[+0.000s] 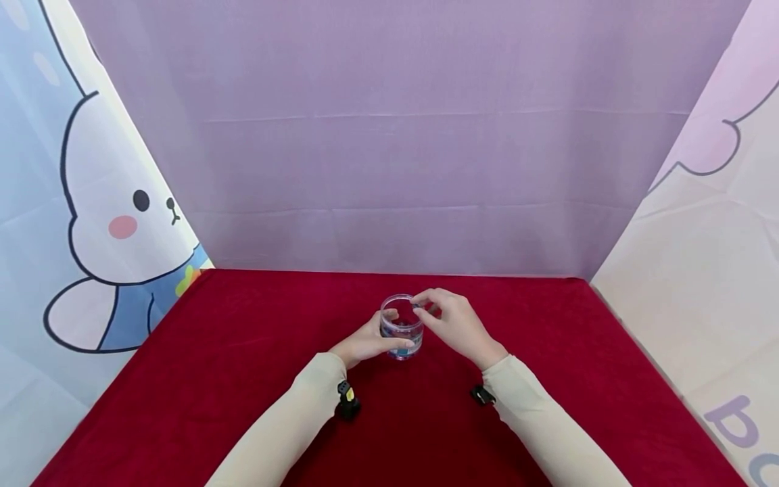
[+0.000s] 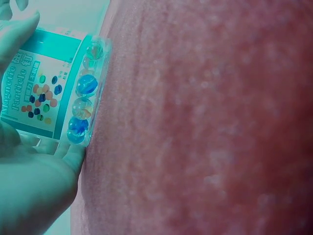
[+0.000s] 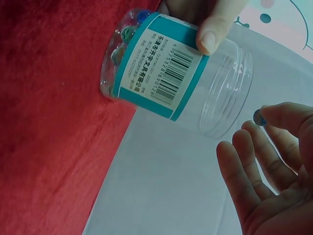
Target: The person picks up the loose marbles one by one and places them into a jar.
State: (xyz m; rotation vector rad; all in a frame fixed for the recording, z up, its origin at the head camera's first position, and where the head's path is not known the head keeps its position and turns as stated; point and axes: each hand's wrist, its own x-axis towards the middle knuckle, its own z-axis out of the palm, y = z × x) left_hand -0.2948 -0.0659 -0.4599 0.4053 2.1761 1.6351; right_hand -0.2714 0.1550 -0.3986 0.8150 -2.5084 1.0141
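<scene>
My left hand [image 1: 366, 340] grips a clear plastic jar [image 1: 403, 330] round its side, thumb across the front. Its mouth shows no lid. Through the bottom of the jar, in the left wrist view, several glass marbles [image 2: 87, 86] show, blue, green and orange-streaked. A teal-edged label [image 3: 159, 66] with a barcode wraps the wall. Beside the rim, my right hand [image 1: 458, 326] pinches one small bluish marble [image 3: 258, 117] between thumb and index finger, just outside the mouth in the right wrist view. The other right fingers are spread.
A red cloth [image 1: 243, 352] covers the table. Behind it hangs a plain purple curtain [image 1: 389, 169]. Printed panels stand at both sides, the left panel [image 1: 128, 189] with a cartoon animal. Small black devices [image 1: 348, 400] sit at both wrists.
</scene>
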